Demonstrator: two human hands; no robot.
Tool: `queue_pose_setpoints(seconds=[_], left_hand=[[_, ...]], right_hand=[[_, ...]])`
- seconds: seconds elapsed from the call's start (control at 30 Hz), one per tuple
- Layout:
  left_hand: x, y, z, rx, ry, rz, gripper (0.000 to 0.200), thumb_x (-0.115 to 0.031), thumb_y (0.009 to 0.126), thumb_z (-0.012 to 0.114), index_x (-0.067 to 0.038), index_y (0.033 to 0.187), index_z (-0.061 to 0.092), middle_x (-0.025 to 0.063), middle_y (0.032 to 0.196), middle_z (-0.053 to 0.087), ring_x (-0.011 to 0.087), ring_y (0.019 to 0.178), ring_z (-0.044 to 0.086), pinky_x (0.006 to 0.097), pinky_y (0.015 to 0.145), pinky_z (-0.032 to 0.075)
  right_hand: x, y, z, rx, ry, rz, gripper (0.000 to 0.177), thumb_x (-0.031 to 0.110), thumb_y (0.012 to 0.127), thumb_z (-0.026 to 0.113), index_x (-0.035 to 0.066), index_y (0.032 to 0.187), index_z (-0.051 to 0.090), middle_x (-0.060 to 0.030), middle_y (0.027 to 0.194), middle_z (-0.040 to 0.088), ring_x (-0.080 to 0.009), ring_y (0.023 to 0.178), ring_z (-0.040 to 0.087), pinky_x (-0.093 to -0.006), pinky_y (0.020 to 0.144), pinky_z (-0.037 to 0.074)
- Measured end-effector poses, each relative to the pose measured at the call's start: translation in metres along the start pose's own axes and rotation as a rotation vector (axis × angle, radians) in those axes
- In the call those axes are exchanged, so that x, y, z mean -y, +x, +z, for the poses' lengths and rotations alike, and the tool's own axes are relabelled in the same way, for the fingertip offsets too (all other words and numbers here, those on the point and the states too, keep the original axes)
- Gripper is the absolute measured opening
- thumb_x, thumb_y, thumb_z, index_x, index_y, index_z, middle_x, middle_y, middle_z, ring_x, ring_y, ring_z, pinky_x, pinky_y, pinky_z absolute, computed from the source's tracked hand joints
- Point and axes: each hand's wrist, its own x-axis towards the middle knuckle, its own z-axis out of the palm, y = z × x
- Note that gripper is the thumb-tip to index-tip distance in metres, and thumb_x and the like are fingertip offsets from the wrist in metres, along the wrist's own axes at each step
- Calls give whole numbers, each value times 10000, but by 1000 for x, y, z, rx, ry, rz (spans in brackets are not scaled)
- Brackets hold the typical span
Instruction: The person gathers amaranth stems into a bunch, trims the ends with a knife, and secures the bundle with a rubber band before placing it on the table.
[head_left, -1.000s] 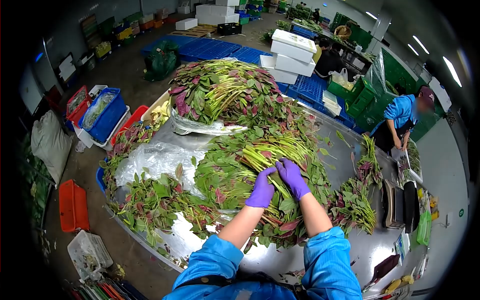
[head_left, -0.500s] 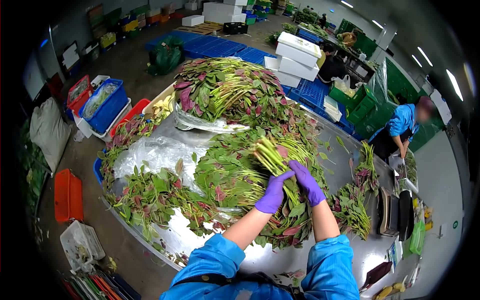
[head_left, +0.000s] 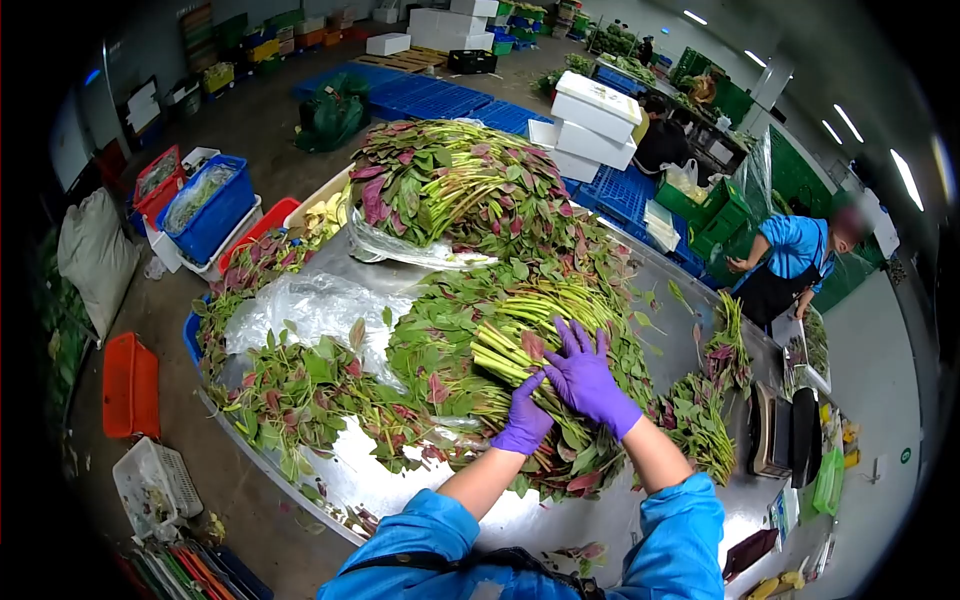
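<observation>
A bunch of amaranth greens (head_left: 503, 352), with pale green stems and red-green leaves, lies tilted over the heap in the middle of the table. Around its near side, my left hand (head_left: 523, 420) in a purple glove is closed, the thumb on the stems and the other fingers mostly hidden. Across the top rests my right hand (head_left: 590, 382), also gloved, its fingers spread and touching the stems. Beneath and behind are more loose amaranth stems (head_left: 560, 305). A larger stacked pile of amaranth (head_left: 460, 185) stands beyond, on clear plastic.
The metal table (head_left: 690, 345) carries crumpled clear plastic (head_left: 295, 315) at left and smaller bunches (head_left: 700, 420) at right. Blue and red crates (head_left: 210, 205) stand off the left edge. White foam boxes (head_left: 595, 125) are stacked behind. Another person in a blue sleeve (head_left: 795, 245) stands at right.
The bunch has come down and to the left, lying lower over the heap. My right hand's fingers have spread over it. The person at right has raised one hand.
</observation>
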Motion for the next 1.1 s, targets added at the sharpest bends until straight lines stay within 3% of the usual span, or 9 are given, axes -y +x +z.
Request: queue_pose_setpoints(seconds=[0.17, 0.3, 0.37, 0.43, 0.63, 0.7, 0.83, 0.9, 1.1], left_hand=[[-1, -22, 16, -7, 7, -58, 466, -195, 780, 518, -83, 1225, 441, 103, 1168, 511, 279, 1089, 477, 450, 989, 332], [-1, -56, 14, 185, -24, -19, 658, -171, 726, 538, -124, 1342, 311, 95, 1235, 454, 258, 1149, 429, 425, 1019, 290], [0, -88, 33, 66, 130, 182, 741, -223, 678, 567, -89, 1347, 278, 109, 1205, 451, 263, 1141, 428, 431, 1031, 273], [-9, -114, 14, 185, 83, -4, 803, -266, 629, 584, -43, 1335, 273, 122, 1155, 454, 270, 1120, 434, 443, 1047, 248], [-27, -170, -3, 423, -20, -173, 680, -246, 738, 618, 14, 1296, 331, 130, 1105, 503, 273, 1049, 491, 508, 1026, 264], [-35, -178, 3, 250, 413, -262, 707, -264, 728, 611, 13, 1307, 315, 124, 1058, 497, 291, 1030, 489, 475, 1010, 306], [-26, -178, -23, 250, 821, -327, 485, -243, 841, 528, -19, 1256, 414, 71, 1028, 571, 184, 982, 542, 312, 794, 460], [-17, -176, -40, 145, 797, -390, 325, -207, 842, 559, -55, 1127, 531, 21, 913, 598, 122, 727, 564, 252, 648, 449], [10, -189, -11, 201, 1006, -394, 307, -40, 740, 636, 0, 1036, 562, 65, 933, 613, 178, 831, 603, 312, 733, 493]], right_hand=[[-50, 16, 15, 817, 1449, 263, 536, 486, 940, 229, 180, 1376, 293, -120, 1089, 550, -143, 948, 527, -282, 882, 406], [-67, -1, 64, 843, 1527, 364, 547, 501, 923, 306, 192, 1374, 296, -95, 919, 594, -114, 786, 534, -264, 786, 445], [-66, -5, 63, 704, 1095, 218, 527, 490, 920, 341, 186, 1351, 346, -81, 914, 597, -132, 782, 529, -282, 765, 450], [-65, -15, 58, 744, 1225, 432, 517, 470, 908, 398, 160, 1322, 392, -109, 1043, 602, -180, 897, 557, -297, 826, 435], [-58, -29, 79, 490, 860, 178, 524, 426, 886, 471, 89, 1284, 422, -132, 1145, 570, -238, 1060, 535, -324, 896, 408], [-28, -26, 33, 278, 754, 137, 525, 388, 864, 525, 67, 1269, 431, -133, 1173, 553, -244, 1091, 519, -331, 917, 398], [59, -52, -68, 383, 1535, 246, 1144, 332, 613, 794, 96, 1414, 13, -156, 1451, 129, -252, 1319, 201, -353, 1057, 213], [86, -71, -67, 178, 1355, 155, 1212, 281, 556, 833, 74, 1410, 0, -153, 1452, 124, -246, 1322, 192, -346, 1061, 199], [102, -105, -89, 14, 1450, 427, 1103, 172, 571, 788, 93, 1415, 83, -149, 1392, 286, -229, 1240, 344, -326, 1019, 283]])
